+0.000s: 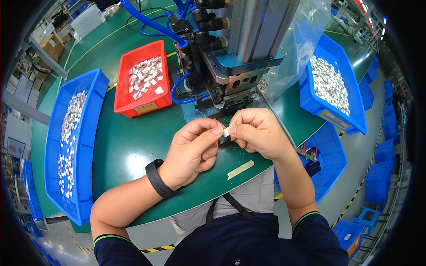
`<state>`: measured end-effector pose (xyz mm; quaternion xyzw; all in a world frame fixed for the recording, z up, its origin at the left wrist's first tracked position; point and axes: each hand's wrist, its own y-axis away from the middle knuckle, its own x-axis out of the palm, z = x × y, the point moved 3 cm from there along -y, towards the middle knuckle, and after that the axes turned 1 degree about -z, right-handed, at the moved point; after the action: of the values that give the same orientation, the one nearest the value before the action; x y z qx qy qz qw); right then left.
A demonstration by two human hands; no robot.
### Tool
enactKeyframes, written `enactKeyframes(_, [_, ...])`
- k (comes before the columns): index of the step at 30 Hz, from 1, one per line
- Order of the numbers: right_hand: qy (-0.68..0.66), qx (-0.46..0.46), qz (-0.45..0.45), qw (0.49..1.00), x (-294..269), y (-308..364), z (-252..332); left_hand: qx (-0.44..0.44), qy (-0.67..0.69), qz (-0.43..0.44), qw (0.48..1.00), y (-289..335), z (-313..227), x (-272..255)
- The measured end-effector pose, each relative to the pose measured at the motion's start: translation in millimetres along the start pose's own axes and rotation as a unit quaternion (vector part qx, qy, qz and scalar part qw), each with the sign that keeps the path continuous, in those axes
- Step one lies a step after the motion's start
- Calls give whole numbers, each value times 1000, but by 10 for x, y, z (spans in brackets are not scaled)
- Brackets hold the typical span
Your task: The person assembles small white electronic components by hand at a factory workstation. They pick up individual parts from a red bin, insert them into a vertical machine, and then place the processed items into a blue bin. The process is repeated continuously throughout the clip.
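Observation:
Just in front of the press machine [235, 84], a small white piece [226, 132] like a connector sits between my fingertips. My left hand [191, 153] is closed in a pinch at its left side, thumb against index finger. A thin reddish strand shows by those fingertips, too small to make out well. From the right, my right hand [262, 135] pinches the same piece with thumb and index finger, the other fingers curled under. Both hands are held over the green table [128, 150], close to the machine's base.
A red bin [124, 95] and a long blue bin [84, 146], both with small white pieces, stand left. Another filled blue bin [357, 106] is at right, above a lower blue bin [335, 164]. Blue air hoses [151, 20] reach the machine. Beige tape [240, 170] lies near the table edge.

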<state>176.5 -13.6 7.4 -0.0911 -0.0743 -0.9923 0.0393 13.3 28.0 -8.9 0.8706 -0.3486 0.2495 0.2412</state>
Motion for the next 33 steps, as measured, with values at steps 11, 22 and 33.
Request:
enactKeyframes(11, [13, 41, 20, 999, 61, -6, 26, 5, -1, -3, 1000, 9, -1, -4])
enactKeyframes(22, [-155, 109, 63, 980, 47, -13, -25, 8, 34, -3, 999, -18, -22, -19])
enactKeyframes(33, [403, -180, 3, 897, 597, 32, 103, 64, -37, -63, 995, -55, 27, -62])
